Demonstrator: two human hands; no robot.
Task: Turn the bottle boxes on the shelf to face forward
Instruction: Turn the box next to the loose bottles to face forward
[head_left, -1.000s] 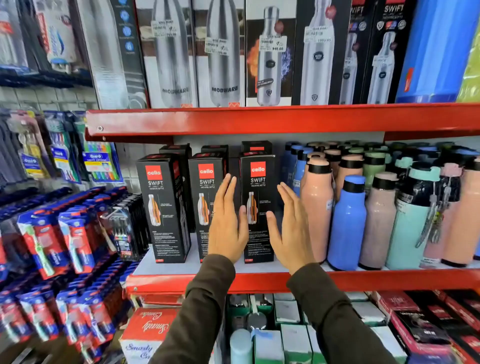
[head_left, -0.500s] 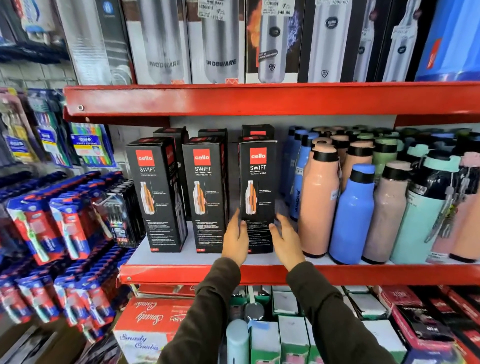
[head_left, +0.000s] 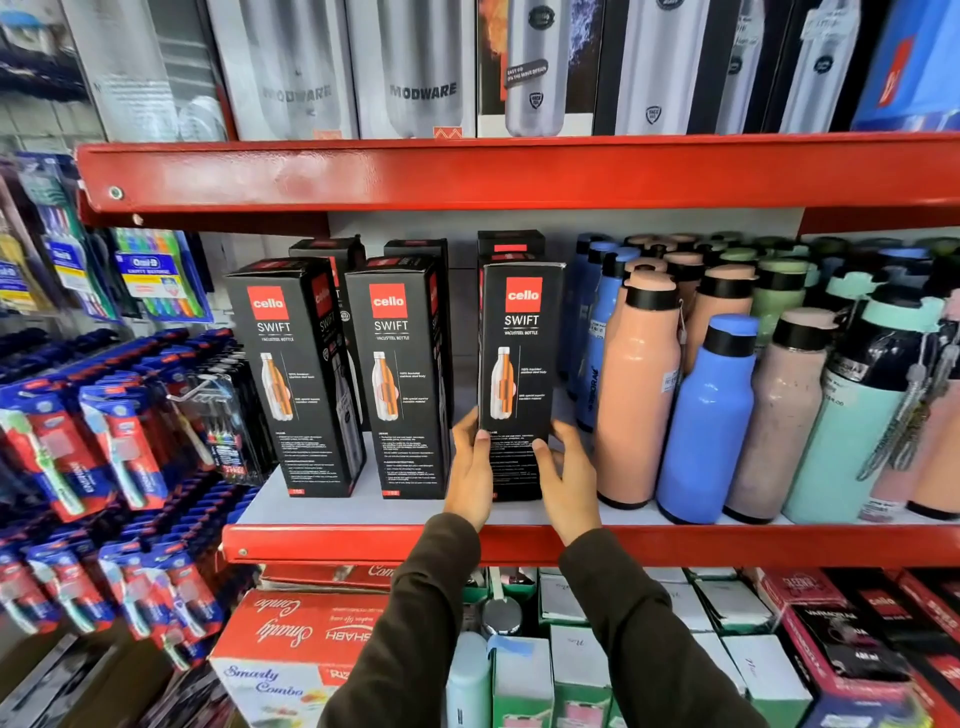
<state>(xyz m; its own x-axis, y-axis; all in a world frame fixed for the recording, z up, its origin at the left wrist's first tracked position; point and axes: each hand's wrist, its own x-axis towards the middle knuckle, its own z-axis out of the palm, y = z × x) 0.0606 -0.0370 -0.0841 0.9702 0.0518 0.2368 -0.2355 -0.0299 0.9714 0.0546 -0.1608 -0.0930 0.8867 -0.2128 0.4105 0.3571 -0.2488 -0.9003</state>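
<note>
Three black Cello Swift bottle boxes stand in a front row on the white middle shelf (head_left: 363, 506). The left box (head_left: 291, 374) and the middle box (head_left: 397, 374) are angled a little, each showing its right side. The right box (head_left: 519, 358) shows its front face squarely. My left hand (head_left: 470, 467) grips its lower left edge and my right hand (head_left: 569, 475) grips its lower right edge. More black boxes stand behind the front row, mostly hidden.
Pink, blue and green bottles (head_left: 706, 415) crowd the shelf right of the boxes, close to my right hand. Toothbrush packs (head_left: 119, 447) hang at the left. A red shelf lip (head_left: 467, 171) runs overhead with steel-bottle boxes on it. Cartons fill the shelf below.
Both hands slid down from flat against the right box's front to gripping its lower edges. The view moved closer and tilted down.
</note>
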